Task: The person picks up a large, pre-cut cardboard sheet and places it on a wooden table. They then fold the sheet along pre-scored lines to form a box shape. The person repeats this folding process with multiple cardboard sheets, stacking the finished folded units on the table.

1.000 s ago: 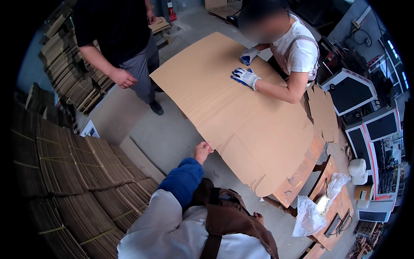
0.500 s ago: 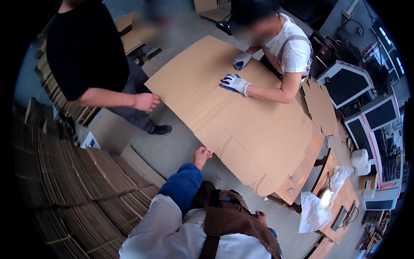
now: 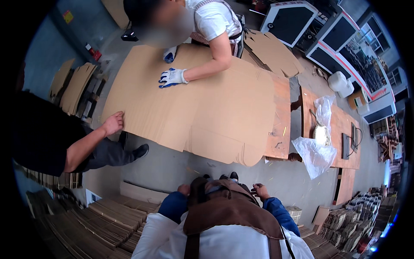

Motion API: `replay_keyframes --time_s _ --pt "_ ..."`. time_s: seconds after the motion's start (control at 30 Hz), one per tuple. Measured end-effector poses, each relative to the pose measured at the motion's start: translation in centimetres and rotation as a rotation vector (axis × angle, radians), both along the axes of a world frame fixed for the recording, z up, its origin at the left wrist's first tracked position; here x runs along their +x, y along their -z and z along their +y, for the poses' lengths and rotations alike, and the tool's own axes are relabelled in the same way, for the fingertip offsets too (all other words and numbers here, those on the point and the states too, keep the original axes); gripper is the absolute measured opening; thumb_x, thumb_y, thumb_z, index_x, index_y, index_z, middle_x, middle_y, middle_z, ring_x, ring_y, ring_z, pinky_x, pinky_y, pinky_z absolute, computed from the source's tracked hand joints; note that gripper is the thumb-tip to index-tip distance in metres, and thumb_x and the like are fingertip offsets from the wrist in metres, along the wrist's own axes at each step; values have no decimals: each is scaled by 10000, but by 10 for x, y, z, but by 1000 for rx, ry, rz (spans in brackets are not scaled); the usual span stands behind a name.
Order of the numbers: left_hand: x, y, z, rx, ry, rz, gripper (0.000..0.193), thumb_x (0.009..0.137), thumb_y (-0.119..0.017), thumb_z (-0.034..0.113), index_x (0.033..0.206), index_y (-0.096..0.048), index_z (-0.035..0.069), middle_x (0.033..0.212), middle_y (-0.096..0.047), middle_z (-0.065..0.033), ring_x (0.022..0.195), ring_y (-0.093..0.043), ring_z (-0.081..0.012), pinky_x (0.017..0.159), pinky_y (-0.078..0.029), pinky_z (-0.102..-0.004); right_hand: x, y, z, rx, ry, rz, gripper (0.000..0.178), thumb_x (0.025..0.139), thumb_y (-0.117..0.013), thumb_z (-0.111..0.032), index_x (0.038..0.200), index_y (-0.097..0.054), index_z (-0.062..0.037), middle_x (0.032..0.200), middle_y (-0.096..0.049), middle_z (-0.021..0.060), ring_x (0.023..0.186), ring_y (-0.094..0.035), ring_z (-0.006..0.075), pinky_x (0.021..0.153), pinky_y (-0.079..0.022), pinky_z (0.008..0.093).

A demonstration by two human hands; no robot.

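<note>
A large brown cardboard sheet lies across the wooden table, its near edge in front of me and out of reach of both my hands. My left hand hangs by the left side of my brown apron, its fingers mostly hidden. On the apron's other side, my right hand is held low with its fingers loosely apart, and I see nothing in it. Across the table, a co-worker presses a gloved hand flat on the sheet. Another person's bare hand grips its left edge.
A second wooden table on the right bears crumpled clear plastic. Stacked cardboard lines the near left. White jugs and a white-framed machine stand at the far right. More cut cardboard lies behind the table.
My left hand has let go of the sheet's near edge and drawn back to my apron. My view has turned right. The person at left still holds the sheet's edge.
</note>
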State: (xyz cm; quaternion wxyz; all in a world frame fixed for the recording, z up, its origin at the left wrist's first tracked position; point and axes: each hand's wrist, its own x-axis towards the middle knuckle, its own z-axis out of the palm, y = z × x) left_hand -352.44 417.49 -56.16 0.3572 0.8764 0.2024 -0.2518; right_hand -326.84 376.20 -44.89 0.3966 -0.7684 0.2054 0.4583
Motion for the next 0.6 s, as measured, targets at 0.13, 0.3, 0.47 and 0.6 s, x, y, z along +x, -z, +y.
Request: replay_keyframes --time_s 0.13,0.3,0.47,0.6 --pt "-45 0 -8 127 192 60 267 860 -565 298 834 -699 68 859 -708 -157 838 -676 -356 775 -529 -477 -22 9 -1 21 23 8 420 975 -573 -320 1275 -531 -28 994 -706 143 784 -697 242 600 -502 352" --pt "-39 8 1 -191 -226 221 324 899 -540 312 816 -704 45 836 -713 -160 860 -686 -331 771 -531 -454 -52 16 -28 -16 112 55 408 973 -593 -276 1270 -529 -4 977 -705 157 773 -688 248 588 -524 356" --pt "-13 12 -8 -392 -631 210 411 933 -507 358 754 -718 54 720 -704 -109 758 -682 -277 766 -520 -398 -63 14 -50 -42 142 79 396 974 -585 -278 1266 -534 -16 1022 -703 164 800 -699 268 626 -526 380" --pt "-5 32 -21 -309 -580 123 424 929 -515 367 713 -707 56 693 -696 -99 704 -674 -261 738 -522 -388 -51 18 -59 -4 139 58 378 976 -577 -295 1250 -547 -37 1023 -706 149 788 -706 263 625 -517 369"
